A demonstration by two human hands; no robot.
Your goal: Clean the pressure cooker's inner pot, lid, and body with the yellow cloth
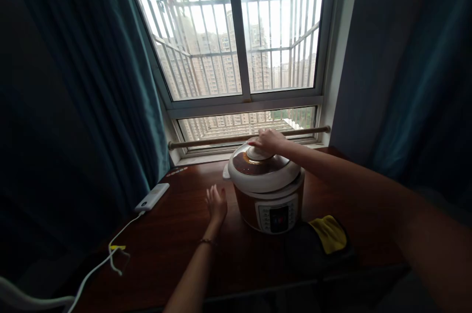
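A round electric pressure cooker (246, 206), brown and white with a control panel on its front, stands on the dark red wooden table. Its lid (241, 174) has a white rim and a brown, shiny top, and looks slightly tilted over the body. My right hand (270, 142) reaches in from the right, fingers curled over the lid's central knob (257, 154), which it partly hides. To the left of the cooker, my left hand (217, 203) hovers by its side with fingers apart and nothing in them. I cannot tell whether it touches the table.
Right of the cooker's front lies a dark cloth with a yellow side (329, 234). A white power strip (152, 197) with a white cable (96, 268) is at the table's left. Behind are a horizontal rail (210, 142) and a barred window; blue curtains (121, 82) hang at the sides.
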